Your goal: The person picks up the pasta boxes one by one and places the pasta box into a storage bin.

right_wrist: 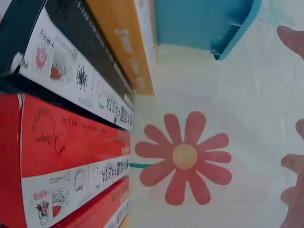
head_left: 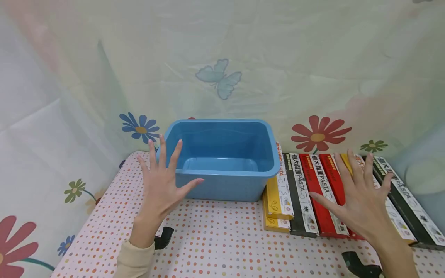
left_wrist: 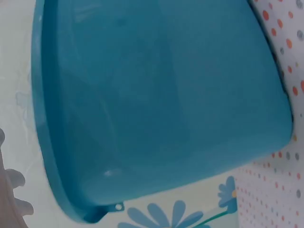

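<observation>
A blue plastic tub (head_left: 222, 187) stands at the back middle of the table; its visible inside holds nothing. My left hand (head_left: 161, 189), fingers spread, hovers in front of the tub's left side and grips nothing. Over the pasta boxes at the right, my right hand (head_left: 363, 206) is held with its fingers spread too. Side by side lie a black pasta box (head_left: 300, 193), a red pasta box (head_left: 321, 193), a second black box (head_left: 411, 204) at the far right, and yellow boxes (head_left: 278, 202) stacked against the tub. My right hand hides part of the row.
A dotted cloth (head_left: 215, 239) covers the table. Behind it hangs a pale curtain (head_left: 264, 77) with printed flowers and a butterfly. Black curved pieces sit at both wrists, the left piece (head_left: 164, 238) and the right piece (head_left: 361, 264).
</observation>
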Available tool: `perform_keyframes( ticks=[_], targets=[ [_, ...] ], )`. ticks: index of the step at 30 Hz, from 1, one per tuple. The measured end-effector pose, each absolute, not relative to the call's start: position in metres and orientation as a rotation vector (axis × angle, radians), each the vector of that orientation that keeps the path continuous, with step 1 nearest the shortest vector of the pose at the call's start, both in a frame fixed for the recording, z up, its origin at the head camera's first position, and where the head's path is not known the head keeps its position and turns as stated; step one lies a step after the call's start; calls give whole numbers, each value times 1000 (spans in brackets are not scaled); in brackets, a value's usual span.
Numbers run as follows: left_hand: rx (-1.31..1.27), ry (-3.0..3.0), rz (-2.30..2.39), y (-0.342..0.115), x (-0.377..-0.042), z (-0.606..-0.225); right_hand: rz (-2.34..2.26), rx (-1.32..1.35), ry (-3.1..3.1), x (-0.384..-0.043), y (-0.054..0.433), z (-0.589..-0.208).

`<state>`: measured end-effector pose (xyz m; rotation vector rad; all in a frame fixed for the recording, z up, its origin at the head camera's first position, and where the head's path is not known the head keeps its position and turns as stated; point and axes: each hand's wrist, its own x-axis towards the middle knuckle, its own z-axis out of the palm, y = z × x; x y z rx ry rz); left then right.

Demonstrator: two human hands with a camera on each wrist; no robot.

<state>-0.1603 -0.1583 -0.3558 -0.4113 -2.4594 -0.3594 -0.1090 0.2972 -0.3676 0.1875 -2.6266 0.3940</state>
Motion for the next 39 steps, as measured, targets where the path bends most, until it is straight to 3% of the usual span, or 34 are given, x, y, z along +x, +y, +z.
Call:
perform_keyframes(
  ticks=[14,29,39],
  targets=[
    [-307,-2129,-817,-153,-128,-343,991,255,-2476,-96,255,-383],
    [33,-2181,-1315,-110,-121,-382,1289,37,-2546,-99,207,-424],
    [0,-2067,-1753,-86,-127,-396,1338,-98,-2600,-108,182,-439]
  ],
)
